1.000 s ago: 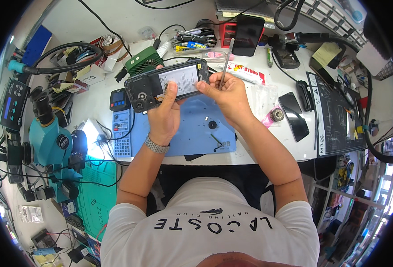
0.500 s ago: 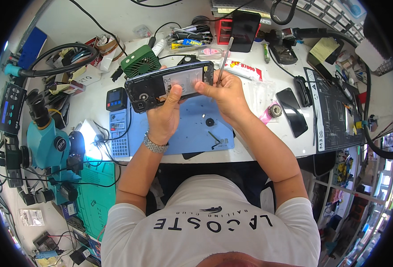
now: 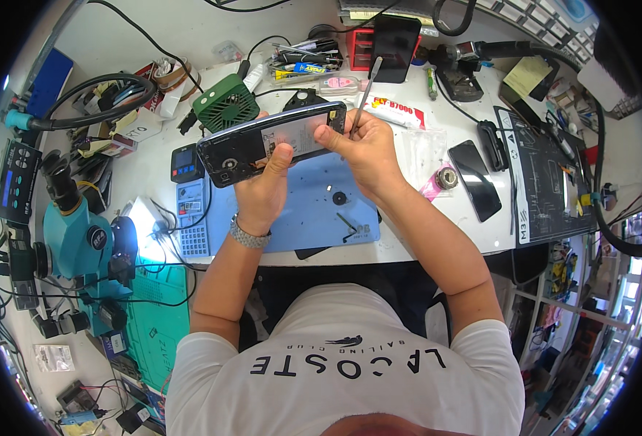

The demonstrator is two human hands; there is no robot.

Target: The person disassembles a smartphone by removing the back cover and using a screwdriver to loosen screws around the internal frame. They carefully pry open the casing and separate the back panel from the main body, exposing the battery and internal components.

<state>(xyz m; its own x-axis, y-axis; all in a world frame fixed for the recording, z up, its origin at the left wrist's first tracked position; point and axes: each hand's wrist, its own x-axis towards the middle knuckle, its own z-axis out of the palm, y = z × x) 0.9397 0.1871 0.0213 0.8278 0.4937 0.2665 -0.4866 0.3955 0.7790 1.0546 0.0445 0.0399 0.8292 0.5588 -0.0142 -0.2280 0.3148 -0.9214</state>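
An opened smartphone (image 3: 247, 147) is held tilted above the blue work mat (image 3: 306, 211), its inner parts and pale battery (image 3: 292, 136) showing. My left hand (image 3: 261, 200) is closed round its lower edge, thumb on the inside and the other fingers hidden behind. My right hand (image 3: 370, 156) grips a slim metal pry tool (image 3: 368, 91) that points up and away. Its thumb presses on the phone's right end, near the battery. On the mat below lie a small round black part (image 3: 339, 198) and a thin dark strip (image 3: 347, 224).
Beyond the phone stand a green fan (image 3: 226, 103) and a pile of pens and tools (image 3: 306, 59). A glue tube (image 3: 394, 113), a dark phone (image 3: 475, 180) and a black mat (image 3: 546, 182) lie on the right. At left stands a teal microscope (image 3: 81, 236).
The phone and both hands have shifted slightly left in the picture, as has most of the bench. The phone is tipped a little differently; both grips stay the same.
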